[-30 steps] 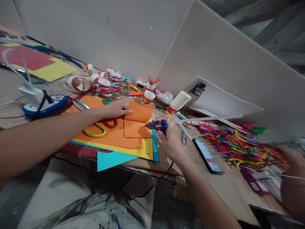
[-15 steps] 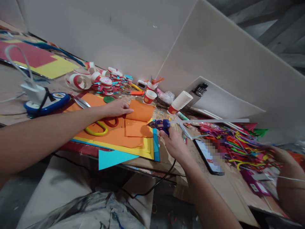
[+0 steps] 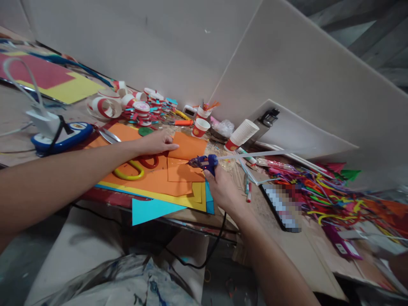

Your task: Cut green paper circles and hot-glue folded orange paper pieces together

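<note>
My right hand (image 3: 223, 187) is wrapped around the handle of a blue hot glue gun (image 3: 204, 162), a long clear glue stick (image 3: 255, 154) sticking out of its back. Its nozzle is over a small orange paper (image 3: 183, 173) with a glossy line along the fold. My left hand (image 3: 157, 143) grips the raised flap (image 3: 190, 146) of that paper at its left edge; some fingertips are hidden. Larger orange, yellow and blue sheets lie underneath. Scissors with a yellow handle loop (image 3: 130, 175) and a red one rest partly under my left forearm.
Stacked paper cups (image 3: 240, 136), a single cup (image 3: 200, 127) and cut cup pieces (image 3: 106, 108) stand along the back. A power strip (image 3: 63, 138) is at left. A phone (image 3: 282, 208) and pipe cleaners (image 3: 325, 191) lie right. The gun's black cord (image 3: 219, 238) hangs over the edge.
The glue gun in my right hand has moved left along the orange paper's fold. My left hand stays put. Another person's hand at the right has drawn back from the pipe cleaners.
</note>
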A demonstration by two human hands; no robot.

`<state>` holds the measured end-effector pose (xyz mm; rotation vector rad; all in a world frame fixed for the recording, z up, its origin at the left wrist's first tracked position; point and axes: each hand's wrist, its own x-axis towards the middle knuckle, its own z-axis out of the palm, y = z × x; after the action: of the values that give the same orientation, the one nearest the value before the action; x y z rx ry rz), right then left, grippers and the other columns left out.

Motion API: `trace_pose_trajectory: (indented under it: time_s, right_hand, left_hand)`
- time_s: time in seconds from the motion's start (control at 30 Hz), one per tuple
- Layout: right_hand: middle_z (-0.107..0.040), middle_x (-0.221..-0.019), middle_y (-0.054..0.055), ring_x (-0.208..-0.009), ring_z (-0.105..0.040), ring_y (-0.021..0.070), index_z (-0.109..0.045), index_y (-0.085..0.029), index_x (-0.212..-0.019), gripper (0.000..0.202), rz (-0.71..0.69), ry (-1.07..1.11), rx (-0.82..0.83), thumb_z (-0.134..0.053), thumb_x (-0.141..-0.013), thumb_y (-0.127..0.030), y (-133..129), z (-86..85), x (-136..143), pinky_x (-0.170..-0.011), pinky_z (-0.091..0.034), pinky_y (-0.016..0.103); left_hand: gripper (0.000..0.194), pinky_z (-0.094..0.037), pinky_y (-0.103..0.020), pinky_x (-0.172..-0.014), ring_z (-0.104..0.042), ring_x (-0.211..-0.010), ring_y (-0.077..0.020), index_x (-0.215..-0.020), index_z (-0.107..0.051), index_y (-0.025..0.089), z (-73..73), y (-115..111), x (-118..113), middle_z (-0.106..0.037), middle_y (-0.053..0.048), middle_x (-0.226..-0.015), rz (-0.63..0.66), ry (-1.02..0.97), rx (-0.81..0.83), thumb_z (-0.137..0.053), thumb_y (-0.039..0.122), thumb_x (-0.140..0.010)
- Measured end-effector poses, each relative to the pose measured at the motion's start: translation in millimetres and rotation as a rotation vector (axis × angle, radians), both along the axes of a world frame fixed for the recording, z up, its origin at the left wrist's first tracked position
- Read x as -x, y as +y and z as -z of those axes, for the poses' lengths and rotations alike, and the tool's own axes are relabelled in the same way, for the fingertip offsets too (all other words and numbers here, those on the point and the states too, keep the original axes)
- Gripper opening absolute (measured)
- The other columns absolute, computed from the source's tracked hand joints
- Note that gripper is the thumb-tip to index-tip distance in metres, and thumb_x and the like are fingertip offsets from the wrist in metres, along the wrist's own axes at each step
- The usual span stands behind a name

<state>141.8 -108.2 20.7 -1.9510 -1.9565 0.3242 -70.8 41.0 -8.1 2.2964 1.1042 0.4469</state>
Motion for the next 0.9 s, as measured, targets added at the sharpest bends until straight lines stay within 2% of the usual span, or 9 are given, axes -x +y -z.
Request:
trace_pose_trajectory:
  time_s: [0.13, 0.3, 0.5, 0.63, 0.73, 0.9]
  right_hand:
    - [-0.068, -0.11, 0.014, -0.099, -0.064, 0.0269, -0.056, -0.016, -0.113, 0.029, -0.009, 0.02, 0.009, -0.04, -0.093, -0.03, 0.2, 3.0, -0.8, -0.083, -0.048, 0.037]
    - [-0.066, -0.113, 0.018, -0.107, -0.061, 0.0303, -0.055, -0.012, -0.118, 0.033, 0.049, 0.012, 0.02, -0.04, -0.093, -0.027, -0.2, 2.9, -10.1, -0.087, -0.047, 0.041]
    - [-0.065, -0.116, 0.015, -0.107, -0.061, 0.0273, -0.054, -0.015, -0.119, 0.034, -0.048, 0.067, 0.036, -0.039, -0.094, -0.031, -11.1, -1.7, -2.0, -0.09, -0.046, 0.04]
    - [-0.065, -0.117, 0.018, -0.109, -0.06, 0.0296, -0.053, -0.013, -0.124, 0.038, 0.033, -0.004, 0.031, -0.039, -0.094, -0.031, -13.2, -2.7, -14.7, -0.09, -0.045, 0.042]
    - [-0.066, -0.113, 0.019, -0.107, -0.061, 0.0305, -0.054, -0.012, -0.123, 0.038, 0.093, -0.062, 0.029, -0.038, -0.095, -0.032, -8.4, 1.0, -26.3, -0.091, -0.045, 0.042]
    - [-0.066, -0.114, 0.017, -0.113, -0.059, 0.0284, -0.053, -0.013, -0.125, 0.038, 0.053, -0.094, -0.007, -0.038, -0.095, -0.031, -1.7, 6.6, -29.5, -0.094, -0.044, 0.039]
  left_hand:
    - [0.04, -0.021, -0.026, -0.048, -0.035, -0.043, -0.0091, -0.053, -0.054, 0.015, 1.0, 0.3, -0.1, -0.04, 0.003, -0.044, 0.0, -0.016, -0.011, -0.05, 0.042, -0.083]
    - [0.04, -0.023, -0.026, -0.048, -0.036, -0.043, -0.0094, -0.052, -0.054, 0.016, 2.3, 2.6, -0.2, -0.042, 0.002, -0.043, 0.007, -0.009, -0.017, -0.05, 0.042, -0.082]
    - [0.039, -0.023, -0.025, -0.046, -0.034, -0.041, -0.0085, -0.051, -0.049, 0.016, -0.6, -1.0, -0.4, -0.041, 0.003, -0.042, -0.006, -0.036, 0.026, -0.051, 0.04, -0.082]
    - [0.037, -0.024, -0.025, -0.045, -0.036, -0.039, -0.0087, -0.054, -0.054, 0.016, -3.3, -4.1, -0.4, -0.043, 0.003, -0.042, -0.03, -0.021, 0.07, -0.051, 0.038, -0.083]
    - [0.038, -0.025, -0.025, -0.046, -0.037, -0.041, -0.0085, -0.053, -0.052, 0.016, -2.4, -2.7, -0.6, -0.045, 0.002, -0.043, -0.013, -0.024, 0.038, -0.051, 0.039, -0.083]
    - [0.041, -0.023, -0.026, -0.046, -0.036, -0.042, -0.0087, -0.05, -0.048, 0.017, 0.7, 0.0, -0.1, -0.042, 0.003, -0.043, 0.006, -0.029, -0.018, -0.051, 0.041, -0.083]
